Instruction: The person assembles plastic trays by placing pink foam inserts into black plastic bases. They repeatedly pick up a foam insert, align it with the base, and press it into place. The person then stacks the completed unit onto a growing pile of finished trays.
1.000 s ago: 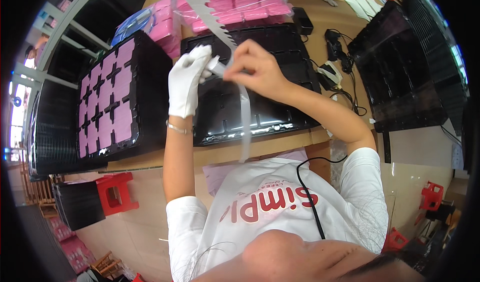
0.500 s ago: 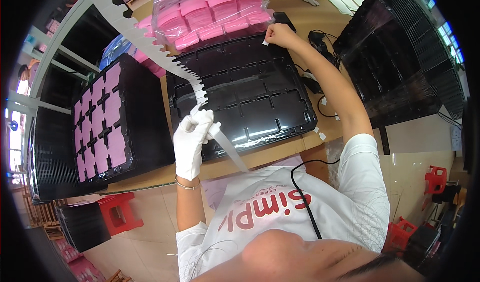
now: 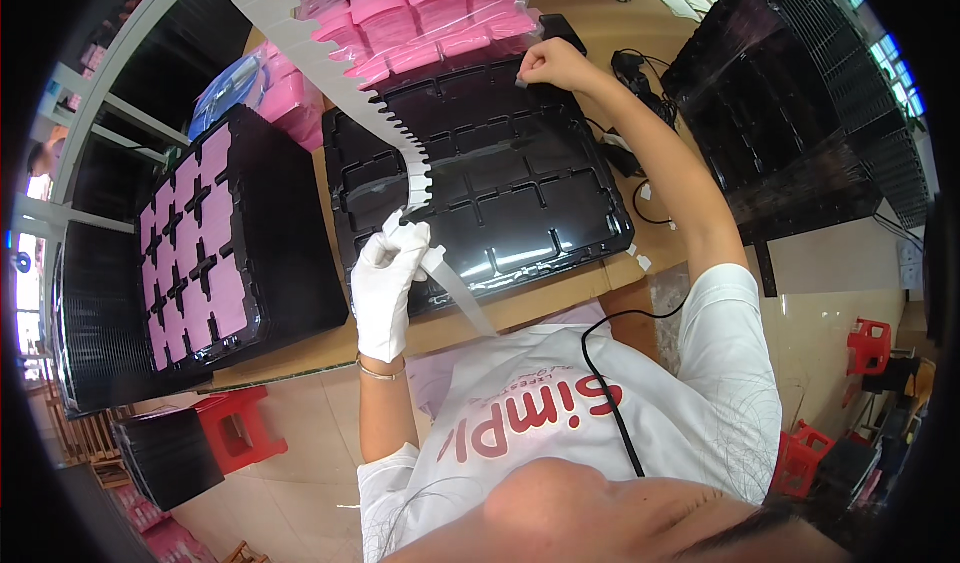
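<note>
White-gloved L hand [image 3: 385,273] gripped pale-grey notched strip [image 3: 347,95] above near LH side of black moulded-plastic tray [image 3: 495,168], apparently to steady it; bare R hand [image 3: 556,67] pinched small grey piece [image 3: 522,83] nr far RH corner.

Glove [image 3: 383,293] wht; strip [image 3: 332,75] pale gry; tray [image 3: 505,158] blk; bagged pcs [image 3: 430,11] pink.

The left hand [image 3: 385,283] grips a notched strip [image 3: 325,73]; the right hand [image 3: 555,65] pinches a pale scrap [image 3: 521,83] over a black tray [image 3: 500,153].
</note>
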A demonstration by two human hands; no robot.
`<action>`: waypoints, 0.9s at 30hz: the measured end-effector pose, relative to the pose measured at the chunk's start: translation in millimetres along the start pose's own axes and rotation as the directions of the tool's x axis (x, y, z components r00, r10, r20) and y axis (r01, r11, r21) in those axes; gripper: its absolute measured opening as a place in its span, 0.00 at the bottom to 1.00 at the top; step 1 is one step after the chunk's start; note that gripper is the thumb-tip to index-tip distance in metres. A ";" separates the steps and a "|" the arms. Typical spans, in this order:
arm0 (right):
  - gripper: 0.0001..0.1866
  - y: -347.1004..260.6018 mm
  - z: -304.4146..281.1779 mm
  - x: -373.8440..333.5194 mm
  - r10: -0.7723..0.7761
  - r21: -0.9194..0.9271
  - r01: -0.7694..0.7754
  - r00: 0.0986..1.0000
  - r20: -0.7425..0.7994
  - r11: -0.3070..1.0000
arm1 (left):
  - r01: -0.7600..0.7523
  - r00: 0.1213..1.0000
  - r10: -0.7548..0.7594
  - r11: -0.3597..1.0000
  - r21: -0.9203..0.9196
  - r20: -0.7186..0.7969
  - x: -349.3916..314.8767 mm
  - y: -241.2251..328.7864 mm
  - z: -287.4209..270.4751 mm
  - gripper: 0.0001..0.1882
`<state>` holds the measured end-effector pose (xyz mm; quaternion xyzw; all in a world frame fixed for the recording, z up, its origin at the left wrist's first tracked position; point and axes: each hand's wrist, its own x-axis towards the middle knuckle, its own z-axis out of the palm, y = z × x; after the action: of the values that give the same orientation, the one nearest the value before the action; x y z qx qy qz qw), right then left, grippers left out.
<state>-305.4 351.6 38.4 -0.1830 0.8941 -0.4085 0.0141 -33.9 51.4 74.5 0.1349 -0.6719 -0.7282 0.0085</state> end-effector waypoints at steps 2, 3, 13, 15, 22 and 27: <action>0.09 -5.2 -5.4 -22.6 -0.024 0.438 0.006 0.999 0.037 0.899 | -0.062 0.997 0.061 0.998 -0.014 -0.036 -2.5 -2.3 4.1 0.09; 0.08 -12.6 -5.4 -41.7 -0.019 0.672 -0.013 0.999 0.041 0.741 | -0.049 0.998 0.048 0.999 -0.024 -0.042 -3.5 -2.4 4.4 0.09; 0.10 -152.1 82.1 -213.2 0.151 0.772 -0.283 0.959 0.241 0.568 | 0.019 0.999 -0.010 0.978 -0.209 0.046 -23.0 -14.1 33.2 0.08; 0.09 -157.2 97.8 -227.6 0.109 0.698 -0.144 0.990 0.094 0.701 | 0.017 0.999 -0.007 0.982 -0.188 0.051 -28.7 -17.3 40.0 0.07; 0.08 -152.2 102.6 -238.4 -0.224 0.255 0.334 0.898 -0.378 0.908 | 0.048 0.993 -0.015 0.960 -0.276 0.120 -29.3 -15.4 42.0 0.10; 0.08 -141.6 83.3 -241.8 -0.518 0.121 0.580 0.789 -0.331 0.806 | 0.020 0.992 0.009 0.974 -0.228 0.123 -21.4 -18.2 51.8 0.09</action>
<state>-20.6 288.2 57.1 -0.3732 0.7442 -0.5111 -0.2138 -21.0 107.9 63.7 0.0896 -0.5825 -0.8076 -0.0197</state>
